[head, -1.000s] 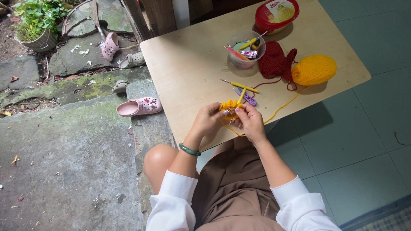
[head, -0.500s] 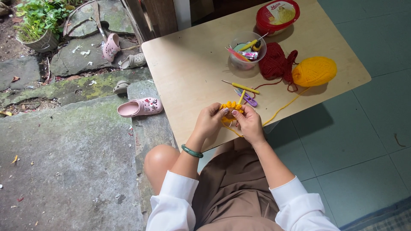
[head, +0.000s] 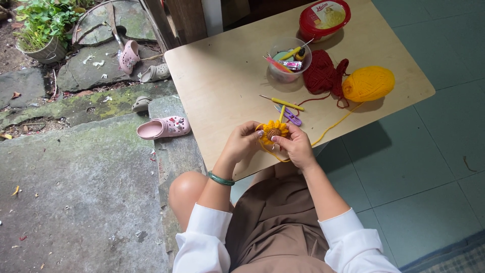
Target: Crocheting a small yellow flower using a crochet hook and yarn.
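Both hands meet over the near edge of a light wooden table [head: 227, 76]. My left hand [head: 243, 143] pinches the left side of a small crocheted flower [head: 273, 130] with yellow petals and a brown centre. My right hand [head: 295, 145] grips its right side together with a yellow-handled crochet hook [head: 281, 113] that pokes up behind the flower. A yellow strand [head: 333, 126] runs from the flower to a yellow yarn ball [head: 369, 83]. A green bangle sits on my left wrist.
On the table lie a second yellow hook [head: 282, 102], purple snips [head: 290, 116], dark red yarn [head: 323, 76], a clear cup of tools [head: 289, 60] and a red-lidded tub [head: 324, 17]. Pink clogs [head: 162, 127] and a potted plant [head: 40, 30] are on the stone ground at left.
The hands have shifted slightly on the flower, turning it so its brown centre faces up. Everything else on the table is unmoved.
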